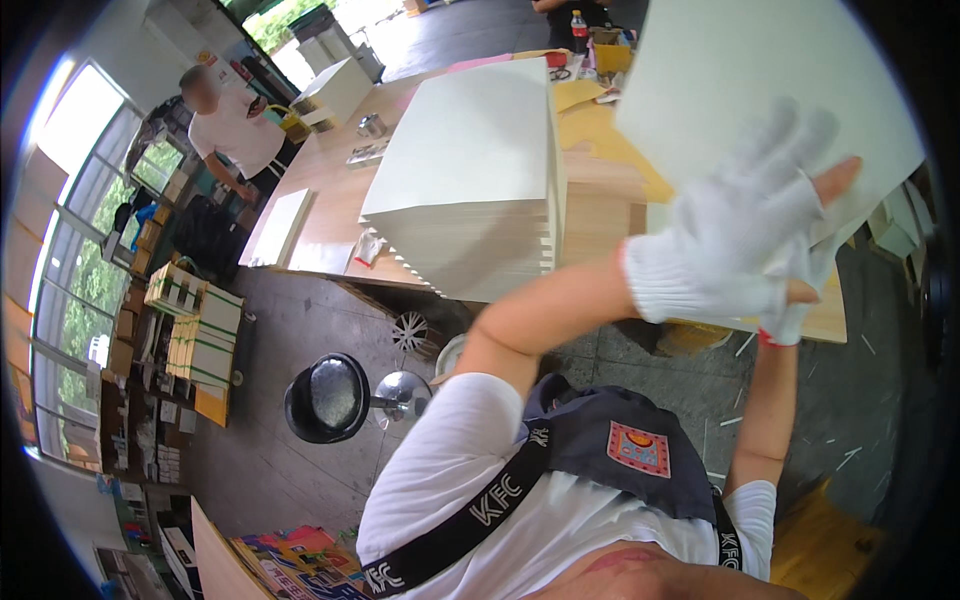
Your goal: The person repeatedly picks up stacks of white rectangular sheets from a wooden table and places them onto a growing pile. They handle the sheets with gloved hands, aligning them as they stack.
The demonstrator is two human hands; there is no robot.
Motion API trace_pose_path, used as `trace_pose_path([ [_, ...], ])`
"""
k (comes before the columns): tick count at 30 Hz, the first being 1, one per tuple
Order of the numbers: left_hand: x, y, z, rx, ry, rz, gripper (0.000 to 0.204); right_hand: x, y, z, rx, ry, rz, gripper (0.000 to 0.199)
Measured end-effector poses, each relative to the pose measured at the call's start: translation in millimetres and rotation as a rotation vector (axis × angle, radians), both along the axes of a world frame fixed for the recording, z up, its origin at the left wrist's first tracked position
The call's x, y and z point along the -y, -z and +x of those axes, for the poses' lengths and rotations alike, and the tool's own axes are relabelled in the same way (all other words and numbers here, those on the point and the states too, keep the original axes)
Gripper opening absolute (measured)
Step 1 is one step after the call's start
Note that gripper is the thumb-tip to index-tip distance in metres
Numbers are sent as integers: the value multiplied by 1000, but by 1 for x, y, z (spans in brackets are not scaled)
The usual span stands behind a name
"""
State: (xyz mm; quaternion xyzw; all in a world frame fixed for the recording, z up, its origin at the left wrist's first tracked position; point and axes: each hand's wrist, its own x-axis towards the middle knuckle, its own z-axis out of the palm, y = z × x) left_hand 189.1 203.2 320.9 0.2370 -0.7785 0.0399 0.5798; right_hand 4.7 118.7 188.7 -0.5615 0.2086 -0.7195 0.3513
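Note:
My left hand, in a white knit glove with bare fingertips showing, reaches across to the right. Its fingers are stretched out, slightly blurred, over a large white board or sheet. Behind it, my right hand shows only a strip of white glove and its red cuff; its fingers are mostly hidden, so its grip cannot be made out. The board is tilted at the upper right, beside the table. Left of my hands, a tall stack of white boards stands on the wooden table, its layers slightly uneven.
A black round stool stands on the grey floor below the table. Yellow paper lies right of the stack. One person stands at the far left; another is partly visible at the back. Pale strips litter the floor at right.

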Motion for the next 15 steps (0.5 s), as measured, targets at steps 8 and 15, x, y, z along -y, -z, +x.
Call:
trace_pose_path([
  [8,-50,-34,253,-384,-239,471,73,7,-126,88,-931,561,-717,41],
  [15,-71,-26,359,-459,-431,544,51,47,-146,276,-364,-369,386,56],
])
